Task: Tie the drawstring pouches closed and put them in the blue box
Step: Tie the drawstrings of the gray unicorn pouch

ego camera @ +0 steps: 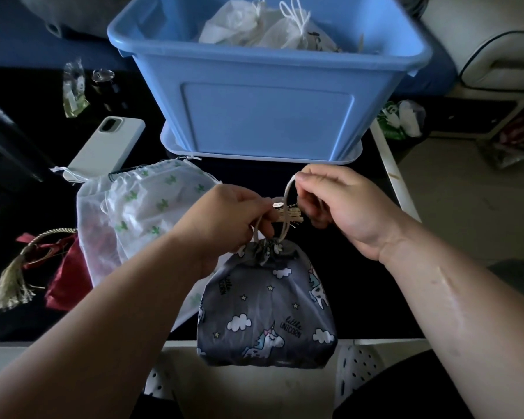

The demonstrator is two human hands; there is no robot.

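- Left grip [233,216] pinches the beige drawstring cord [288,189] just above the gathered neck of the dark grey unicorn-print fabric pouch [266,306]. The right grip [336,204] pinches a loop of the same cord between thumb and forefinger.
- The grey pouch hangs directly below both grips, neck up. Its long axis runs from the neck back toward the person, and its bottom is at the near edge of the black counter [360,291].
- The neck looks drawn shut; I judge the knot is not yet finished.
- The large blue plastic box [266,116] stands on the counter straight beyond the grips, with the right grip slightly nearer.
- Count:
  - One pouch is in hand.
  - Two tied white pouches [242,28] show in the box.
  - To the left on the counter lie one white cactus-print pouch [158,207], perhaps with a sheer one under it, and one dark red tasselled pouch [67,276].
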